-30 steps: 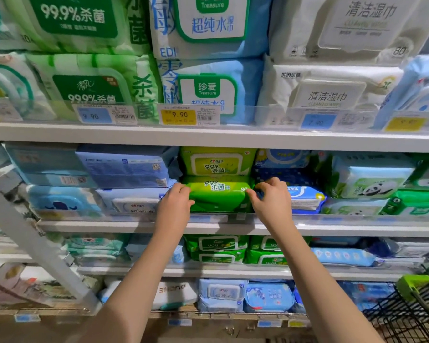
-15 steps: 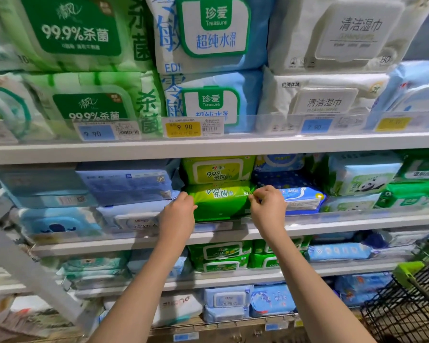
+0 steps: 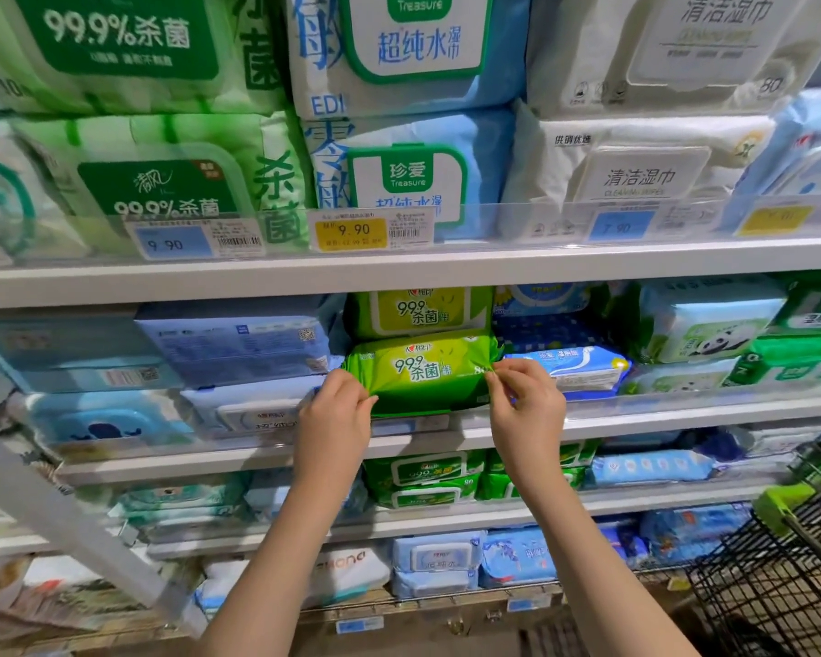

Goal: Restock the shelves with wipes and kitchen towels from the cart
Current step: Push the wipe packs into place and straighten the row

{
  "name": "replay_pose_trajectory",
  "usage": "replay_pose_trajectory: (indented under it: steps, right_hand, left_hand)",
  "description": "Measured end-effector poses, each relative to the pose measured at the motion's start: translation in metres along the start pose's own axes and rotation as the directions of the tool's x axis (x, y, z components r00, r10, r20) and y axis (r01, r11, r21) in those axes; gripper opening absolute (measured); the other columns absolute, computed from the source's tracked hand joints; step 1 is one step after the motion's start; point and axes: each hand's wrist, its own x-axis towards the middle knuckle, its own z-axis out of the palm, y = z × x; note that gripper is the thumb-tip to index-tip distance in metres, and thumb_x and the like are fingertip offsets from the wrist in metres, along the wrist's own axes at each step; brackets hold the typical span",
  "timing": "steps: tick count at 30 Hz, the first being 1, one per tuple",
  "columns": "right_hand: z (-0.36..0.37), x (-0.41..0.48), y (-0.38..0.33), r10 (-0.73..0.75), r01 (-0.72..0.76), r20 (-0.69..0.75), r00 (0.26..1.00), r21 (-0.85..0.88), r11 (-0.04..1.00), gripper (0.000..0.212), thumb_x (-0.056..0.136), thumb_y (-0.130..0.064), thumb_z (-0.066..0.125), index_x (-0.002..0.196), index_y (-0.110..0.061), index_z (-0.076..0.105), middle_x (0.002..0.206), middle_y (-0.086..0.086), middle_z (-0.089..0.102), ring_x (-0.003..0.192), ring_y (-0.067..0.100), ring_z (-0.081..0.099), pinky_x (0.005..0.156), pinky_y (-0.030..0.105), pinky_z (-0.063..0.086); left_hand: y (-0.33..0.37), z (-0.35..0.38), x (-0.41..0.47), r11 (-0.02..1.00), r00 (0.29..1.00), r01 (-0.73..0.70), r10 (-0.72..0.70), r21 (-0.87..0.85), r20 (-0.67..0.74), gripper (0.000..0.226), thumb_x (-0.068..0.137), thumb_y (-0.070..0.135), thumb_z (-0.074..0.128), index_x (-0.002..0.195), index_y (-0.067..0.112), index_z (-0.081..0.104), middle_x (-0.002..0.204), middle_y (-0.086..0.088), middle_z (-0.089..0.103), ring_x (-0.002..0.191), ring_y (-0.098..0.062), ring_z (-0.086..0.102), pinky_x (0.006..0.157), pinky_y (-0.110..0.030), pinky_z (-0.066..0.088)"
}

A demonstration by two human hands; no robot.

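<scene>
A bright green wipes pack (image 3: 423, 372) with a yellow "99.9" label lies on the second shelf (image 3: 636, 414), under another green pack (image 3: 418, 312). My left hand (image 3: 335, 419) pinches the pack's left end seam. My right hand (image 3: 524, 405) pinches its right end seam. The pack's front tilts slightly toward me over the clear shelf lip.
Blue wipes packs (image 3: 238, 343) sit left of the green pack, a blue-white pack (image 3: 574, 369) right of it. Large packs fill the top shelf (image 3: 399, 267). More wipes fill the lower shelves. A black wire cart (image 3: 778, 576) with a green handle stands at the lower right.
Both hands slid from the pack's sides to its end seams and now pinch them. The pack has come slightly forward, and the camera has dipped a little.
</scene>
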Motion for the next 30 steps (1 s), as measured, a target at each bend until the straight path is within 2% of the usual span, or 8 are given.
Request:
replay_pose_trajectory:
  steps: [2,4,7,14,18,23,27,30]
  right_hand:
    - [0.0,-0.002,-0.001,-0.003,0.003,-0.001,1.0,-0.002,1.0,0.007,0.085,-0.001,0.067,0.084,0.002,0.073,0.086,0.006,0.065,0.075,0.016,0.061,0.067,0.034,0.056]
    - [0.0,-0.005,0.0,-0.011,0.011,0.0,1.0,0.016,1.0,0.007,0.084,0.0,0.067,0.082,0.002,0.073,0.086,0.007,0.066,0.075,0.017,0.061,0.065,0.033,0.056]
    - [-0.005,-0.005,-0.001,0.036,-0.037,0.022,0.999,0.05,0.998,0.006,0.085,-0.003,0.068,0.083,-0.002,0.074,0.085,0.003,0.066,0.079,0.017,0.063,0.069,0.03,0.055]
    - [-0.01,0.014,-0.016,0.297,-0.318,0.276,0.914,0.034,0.947,0.041,0.088,-0.031,0.067,0.122,-0.012,0.06,0.092,-0.012,0.059,0.085,0.009,0.059,0.082,0.031,0.052]
    - [-0.009,0.04,-0.017,0.461,-0.508,0.357,0.812,0.044,0.861,0.052,0.091,-0.04,0.06,0.131,-0.007,0.053,0.105,0.004,0.064,0.101,0.02,0.058,0.089,0.036,0.048]
    - [-0.003,0.038,-0.012,0.381,-0.401,0.339,0.86,-0.013,0.916,0.024,0.095,-0.023,0.056,0.079,-0.007,0.065,0.062,0.005,0.053,0.06,0.017,0.044,0.055,0.031,0.034]
    - [-0.006,0.028,-0.008,0.348,-0.353,0.263,0.9,-0.028,0.935,0.022,0.096,-0.015,0.053,0.096,0.002,0.068,0.088,0.013,0.062,0.079,0.022,0.053,0.072,0.035,0.043]
    - [-0.004,0.026,-0.006,0.315,-0.316,0.246,0.917,-0.035,0.948,0.021,0.096,-0.013,0.053,0.103,0.0,0.068,0.103,0.007,0.061,0.089,0.017,0.053,0.079,0.029,0.042]
  left_hand:
    - [0.004,-0.005,0.0,0.993,0.99,0.114,-0.111,-0.031,0.083,0.014,0.082,0.012,0.073,0.091,0.005,0.064,0.1,-0.005,0.057,0.074,-0.016,0.053,0.071,-0.041,0.054]
    - [0.009,-0.01,0.0,0.977,0.959,0.209,-0.198,-0.034,0.202,0.046,0.085,0.023,0.069,0.127,0.01,0.053,0.131,-0.003,0.047,0.098,-0.014,0.05,0.089,-0.037,0.048]
    - [0.016,-0.013,0.008,0.986,0.922,0.102,-0.143,0.131,0.36,0.077,0.086,0.035,0.066,0.149,0.02,0.025,0.154,0.004,0.023,0.129,-0.02,0.041,0.101,-0.038,0.041]
    - [0.022,-0.005,0.023,0.945,0.924,0.024,-0.146,0.327,0.354,0.051,0.086,0.035,0.067,0.126,0.009,0.049,0.133,-0.002,0.045,0.1,-0.025,0.058,0.077,-0.039,0.05]
    - [0.015,-0.002,0.015,0.949,0.925,0.038,-0.153,0.314,0.349,0.04,0.085,0.03,0.069,0.114,0.004,0.059,0.138,-0.006,0.048,0.105,-0.03,0.059,0.08,-0.042,0.05]
    - [0.018,-0.005,0.017,0.891,0.935,-0.077,-0.091,0.448,0.341,0.045,0.072,0.046,0.076,0.098,0.01,0.067,0.106,-0.004,0.063,0.094,-0.028,0.056,0.077,-0.04,0.045]
    - [0.032,-0.001,0.036,0.96,0.922,-0.149,0.048,0.237,0.383,0.047,0.091,0.052,0.048,0.126,0.021,0.056,0.126,0.008,0.053,0.113,-0.019,0.042,0.092,-0.038,0.033]
    - [0.034,0.009,0.05,0.942,0.908,-0.194,0.067,0.273,0.414,0.046,0.1,0.046,0.027,0.132,0.023,0.051,0.132,0.005,0.05,0.116,-0.02,0.042,0.095,-0.037,0.031]
